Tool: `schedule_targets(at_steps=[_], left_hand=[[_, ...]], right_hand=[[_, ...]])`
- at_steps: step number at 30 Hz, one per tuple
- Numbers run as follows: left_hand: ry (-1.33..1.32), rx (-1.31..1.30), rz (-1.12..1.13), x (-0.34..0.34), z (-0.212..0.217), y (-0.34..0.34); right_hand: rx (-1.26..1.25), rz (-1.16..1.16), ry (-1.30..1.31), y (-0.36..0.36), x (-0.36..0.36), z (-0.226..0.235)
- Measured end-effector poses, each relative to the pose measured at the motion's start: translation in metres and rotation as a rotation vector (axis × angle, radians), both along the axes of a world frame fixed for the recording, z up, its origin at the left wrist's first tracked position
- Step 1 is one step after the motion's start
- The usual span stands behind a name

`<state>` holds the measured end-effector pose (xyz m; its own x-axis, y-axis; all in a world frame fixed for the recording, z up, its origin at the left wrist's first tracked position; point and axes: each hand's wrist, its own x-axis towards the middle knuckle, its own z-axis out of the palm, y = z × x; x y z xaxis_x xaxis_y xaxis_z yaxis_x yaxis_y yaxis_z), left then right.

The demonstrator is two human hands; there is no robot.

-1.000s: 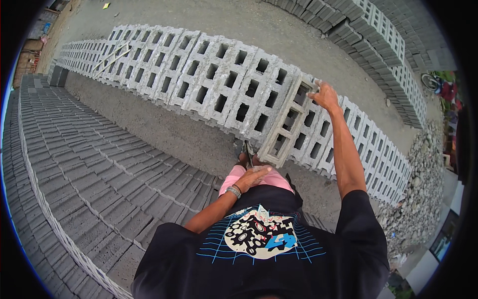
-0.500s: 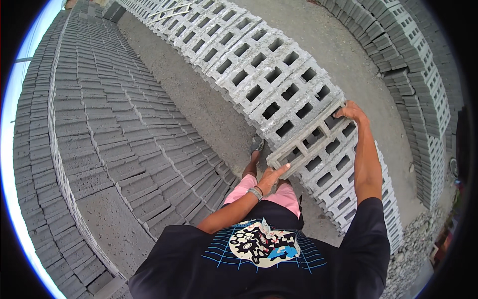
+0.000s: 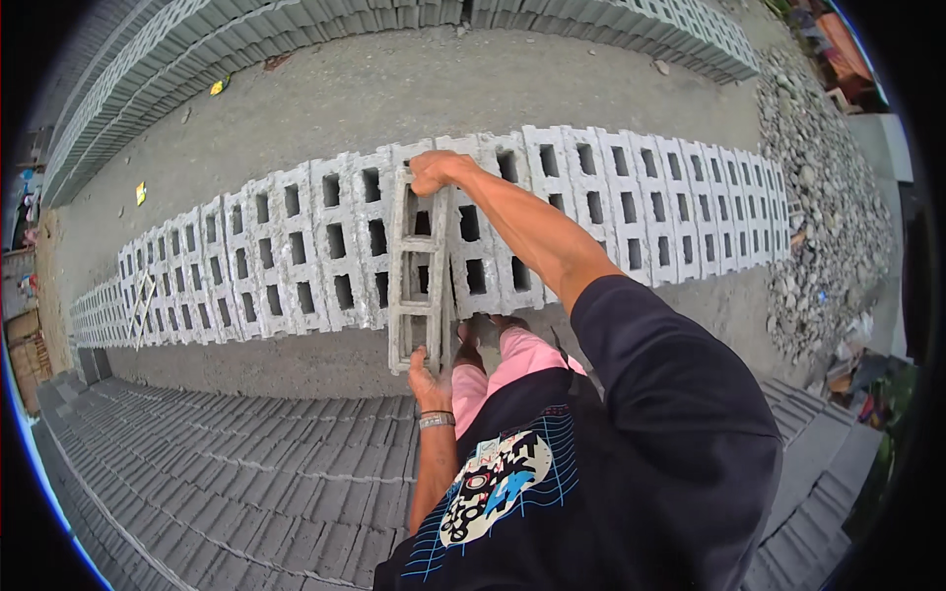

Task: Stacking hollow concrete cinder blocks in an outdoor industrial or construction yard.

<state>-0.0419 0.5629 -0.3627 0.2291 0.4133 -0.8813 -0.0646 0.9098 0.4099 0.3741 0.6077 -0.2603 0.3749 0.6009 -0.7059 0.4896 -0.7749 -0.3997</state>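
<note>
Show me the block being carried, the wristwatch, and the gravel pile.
Hollow concrete block [image 3: 418, 286]: head view, on its middle web.
Wristwatch [image 3: 435, 421]: head view, on the band.
Gravel pile [image 3: 823, 197]: head view, on its stones.

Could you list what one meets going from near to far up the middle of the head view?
Left hand → held hollow block → right hand → bare sandy strip → far block row.
</note>
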Motion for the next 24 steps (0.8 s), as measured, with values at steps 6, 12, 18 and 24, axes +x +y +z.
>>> schedule_targets(at_steps=[6,12,18,24], left_hand=[[-0.003,0.106,-0.206,-0.043,0.041,0.052],[0.104,0.219,-0.523,-0.056,0.087,0.077],[0.207,0.4,-0.793,-0.003,0.123,0.043],[0.17,0.604,-1.032,0.076,0.144,-0.051]], right_hand=[[0.053,-0.285,-0.051,-0.118,-0.066,0.024],[0.015,-0.56,0.059,-0.222,-0.15,0.027],[0.023,-0.867,0.063,-0.335,-0.195,0.046],[0.09,-1.075,0.099,-0.468,-0.191,0.042]])
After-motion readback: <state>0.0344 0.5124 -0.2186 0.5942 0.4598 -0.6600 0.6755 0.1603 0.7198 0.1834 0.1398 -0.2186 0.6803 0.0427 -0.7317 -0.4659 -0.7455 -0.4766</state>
